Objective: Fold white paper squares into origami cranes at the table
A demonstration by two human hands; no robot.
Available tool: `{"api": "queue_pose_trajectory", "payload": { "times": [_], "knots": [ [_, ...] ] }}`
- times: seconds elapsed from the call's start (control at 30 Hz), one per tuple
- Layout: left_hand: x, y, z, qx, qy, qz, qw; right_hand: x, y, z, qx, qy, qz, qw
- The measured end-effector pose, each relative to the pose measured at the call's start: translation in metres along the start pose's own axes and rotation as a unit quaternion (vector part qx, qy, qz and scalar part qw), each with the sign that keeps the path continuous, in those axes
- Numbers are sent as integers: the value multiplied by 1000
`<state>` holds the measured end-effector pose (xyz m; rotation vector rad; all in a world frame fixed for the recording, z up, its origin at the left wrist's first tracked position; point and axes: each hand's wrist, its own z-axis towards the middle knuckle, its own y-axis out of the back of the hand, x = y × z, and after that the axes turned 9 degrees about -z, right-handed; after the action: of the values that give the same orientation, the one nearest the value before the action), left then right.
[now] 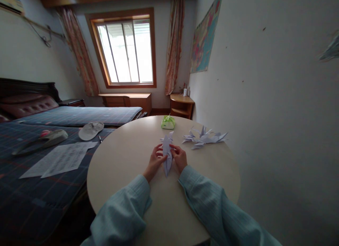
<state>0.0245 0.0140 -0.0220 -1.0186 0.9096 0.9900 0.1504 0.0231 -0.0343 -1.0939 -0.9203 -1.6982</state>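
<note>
Between my two hands is a folded white paper, long and narrow with pointed ends, held upright above the round table. My left hand pinches its left side, thumb across the front near the lower part. On the right edge, the fingers of my right hand are closed on the paper. Just behind it, partly hidden, lies another small folded paper piece. A heap of pointed folded paper pieces rests on the table to the right, apart from my hands.
A green and white tissue pack stands at the table's far edge. Left of the table, a bed holds printed sheets, a pen, a white cap-like item and a grey curved object. The white wall runs close along the right.
</note>
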Motion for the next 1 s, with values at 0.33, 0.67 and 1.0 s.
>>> {"api": "queue_pose_trajectory", "payload": {
  "times": [0.33,0.67,1.0],
  "knots": [
    [-5,-2,-3,-66,-130,180,973,8,0,-3,-5,3,-3,1000],
    [-13,-2,-5,-62,-175,214,959,11,2,-3,-10,-3,-4,1000],
    [-12,-2,-5,-47,-184,213,958,13,2,-4,-2,-3,-11,1000]
  ]
}}
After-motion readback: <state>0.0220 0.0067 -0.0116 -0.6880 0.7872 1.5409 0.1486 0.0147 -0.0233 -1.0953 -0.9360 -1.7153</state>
